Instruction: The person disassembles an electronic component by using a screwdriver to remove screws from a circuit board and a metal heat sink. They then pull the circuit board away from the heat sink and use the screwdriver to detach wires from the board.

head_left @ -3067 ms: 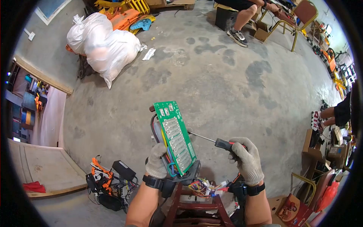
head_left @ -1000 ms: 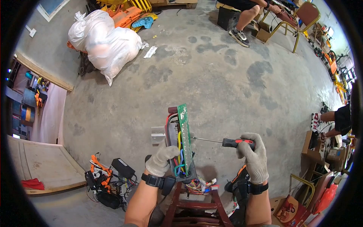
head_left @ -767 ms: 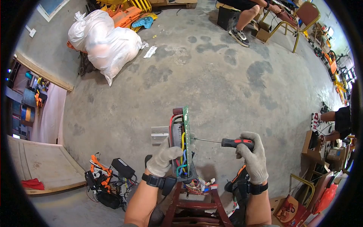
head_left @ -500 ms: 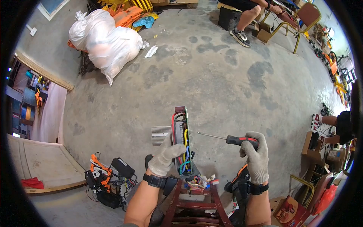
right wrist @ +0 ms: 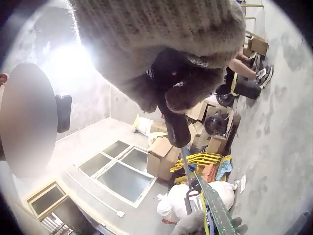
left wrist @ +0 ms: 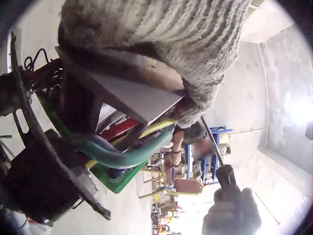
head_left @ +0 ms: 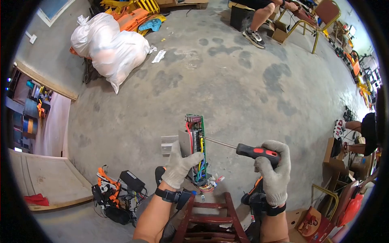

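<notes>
Circuit board (head_left: 204, 141) and its bundled wires (head_left: 201, 152) stand upright above the dark red stool (head_left: 211, 220), gripped by the left hand (head_left: 179, 165), thumb toward the wires. The right hand (head_left: 276, 172) has its fingers curled round the screwdriver (head_left: 258, 152), whose tip reaches the board's upper part.
</notes>
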`<state>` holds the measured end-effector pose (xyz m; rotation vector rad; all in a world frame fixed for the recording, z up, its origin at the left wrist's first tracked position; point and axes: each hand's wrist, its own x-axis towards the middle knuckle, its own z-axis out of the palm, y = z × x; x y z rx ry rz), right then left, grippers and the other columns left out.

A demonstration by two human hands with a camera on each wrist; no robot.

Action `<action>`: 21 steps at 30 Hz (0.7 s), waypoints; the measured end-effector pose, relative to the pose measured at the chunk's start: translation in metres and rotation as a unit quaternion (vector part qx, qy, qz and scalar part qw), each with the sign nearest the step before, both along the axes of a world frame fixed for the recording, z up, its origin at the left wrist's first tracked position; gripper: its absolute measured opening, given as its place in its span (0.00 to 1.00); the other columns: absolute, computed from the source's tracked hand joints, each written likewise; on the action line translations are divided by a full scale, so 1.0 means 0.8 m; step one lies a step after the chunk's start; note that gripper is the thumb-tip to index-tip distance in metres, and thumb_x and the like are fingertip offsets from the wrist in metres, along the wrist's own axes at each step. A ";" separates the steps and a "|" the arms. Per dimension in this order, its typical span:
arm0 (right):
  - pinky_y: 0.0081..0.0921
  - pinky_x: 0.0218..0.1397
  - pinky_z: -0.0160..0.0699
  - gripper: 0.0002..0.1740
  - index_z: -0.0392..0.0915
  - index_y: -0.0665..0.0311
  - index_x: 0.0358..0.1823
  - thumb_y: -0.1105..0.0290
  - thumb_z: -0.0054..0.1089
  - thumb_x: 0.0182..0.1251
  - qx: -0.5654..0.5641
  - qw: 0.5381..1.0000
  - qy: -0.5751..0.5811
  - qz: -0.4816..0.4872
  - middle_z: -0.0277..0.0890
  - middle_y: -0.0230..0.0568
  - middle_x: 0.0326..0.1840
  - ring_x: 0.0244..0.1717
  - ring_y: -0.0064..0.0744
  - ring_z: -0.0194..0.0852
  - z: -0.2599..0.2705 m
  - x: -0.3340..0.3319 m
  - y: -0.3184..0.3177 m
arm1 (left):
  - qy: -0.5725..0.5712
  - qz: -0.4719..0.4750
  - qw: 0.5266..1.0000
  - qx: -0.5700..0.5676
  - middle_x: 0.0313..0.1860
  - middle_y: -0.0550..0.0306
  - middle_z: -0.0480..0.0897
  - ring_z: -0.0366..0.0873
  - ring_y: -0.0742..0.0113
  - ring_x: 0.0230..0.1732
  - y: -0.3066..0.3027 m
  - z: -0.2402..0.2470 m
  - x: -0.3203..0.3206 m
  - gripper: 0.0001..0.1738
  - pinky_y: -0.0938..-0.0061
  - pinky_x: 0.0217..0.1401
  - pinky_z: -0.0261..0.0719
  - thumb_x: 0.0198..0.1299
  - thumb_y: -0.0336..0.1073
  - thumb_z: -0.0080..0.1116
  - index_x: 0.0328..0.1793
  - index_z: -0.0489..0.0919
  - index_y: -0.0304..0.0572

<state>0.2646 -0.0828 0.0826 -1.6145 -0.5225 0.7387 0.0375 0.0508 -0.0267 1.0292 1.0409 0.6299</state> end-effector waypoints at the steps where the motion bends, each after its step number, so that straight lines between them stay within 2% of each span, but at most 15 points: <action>1: 0.25 0.41 0.83 0.22 0.76 0.69 0.62 0.82 0.67 0.67 -0.001 1.000 -0.004 0.003 0.82 0.41 0.47 0.38 0.24 0.81 0.000 0.000 -0.001 | 0.000 -0.003 1.000 0.000 0.56 0.53 0.86 0.83 0.64 0.56 -0.001 0.001 0.001 0.41 0.64 0.64 0.84 0.56 0.44 0.83 0.71 0.75 0.32; 3: 0.25 0.43 0.84 0.23 0.76 0.69 0.63 0.82 0.69 0.67 -0.002 1.000 -0.011 0.011 0.83 0.41 0.49 0.40 0.23 0.82 -0.002 -0.002 -0.002 | 0.057 -0.001 0.998 0.039 0.56 0.51 0.86 0.84 0.62 0.56 -0.002 0.006 0.002 0.42 0.63 0.63 0.85 0.55 0.45 0.84 0.69 0.76 0.31; 7: 0.24 0.48 0.85 0.24 0.76 0.68 0.63 0.81 0.73 0.67 -0.007 0.999 -0.027 0.036 0.84 0.40 0.51 0.44 0.23 0.82 -0.012 -0.005 -0.002 | 0.072 0.001 0.996 0.048 0.56 0.48 0.87 0.85 0.60 0.55 -0.003 0.000 0.002 0.41 0.63 0.62 0.85 0.55 0.45 0.84 0.68 0.76 0.30; 9: 0.24 0.51 0.85 0.25 0.77 0.68 0.63 0.81 0.75 0.67 -0.009 0.998 -0.035 0.048 0.84 0.40 0.53 0.46 0.22 0.82 -0.023 -0.006 -0.002 | 0.100 -0.003 0.993 0.058 0.52 0.53 0.85 0.86 0.65 0.50 -0.002 -0.001 0.002 0.40 0.65 0.54 0.88 0.54 0.42 0.82 0.67 0.74 0.32; 10: 0.24 0.51 0.85 0.25 0.77 0.68 0.63 0.81 0.75 0.67 -0.009 0.998 -0.035 0.048 0.84 0.40 0.53 0.46 0.22 0.82 -0.032 -0.024 0.001 | 0.100 -0.003 0.993 0.058 0.52 0.53 0.85 0.86 0.65 0.50 -0.002 0.000 0.003 0.40 0.65 0.54 0.88 0.54 0.42 0.82 0.67 0.74 0.32; 12: 0.24 0.51 0.86 0.25 0.77 0.68 0.63 0.81 0.75 0.67 -0.008 0.998 -0.034 0.047 0.85 0.41 0.53 0.45 0.23 0.82 -0.023 -0.008 0.003 | 0.123 0.007 0.991 0.054 0.55 0.47 0.88 0.86 0.59 0.55 -0.004 0.003 0.003 0.40 0.62 0.61 0.85 0.55 0.44 0.83 0.67 0.77 0.30; 16: 0.24 0.51 0.86 0.24 0.77 0.68 0.63 0.81 0.75 0.68 -0.008 0.998 -0.032 0.046 0.85 0.41 0.53 0.45 0.23 0.82 -0.027 -0.006 0.001 | 0.100 0.014 0.993 0.054 0.54 0.46 0.88 0.87 0.59 0.53 -0.005 0.006 0.005 0.39 0.62 0.60 0.86 0.54 0.43 0.83 0.66 0.77 0.29; 21: 0.24 0.51 0.86 0.24 0.77 0.68 0.63 0.80 0.74 0.68 -0.007 0.998 -0.030 0.046 0.85 0.41 0.52 0.45 0.23 0.83 -0.027 -0.007 0.001 | 0.134 0.014 0.989 0.064 0.52 0.46 0.89 0.88 0.59 0.50 -0.004 0.013 0.007 0.38 0.63 0.57 0.88 0.53 0.40 0.84 0.65 0.78 0.28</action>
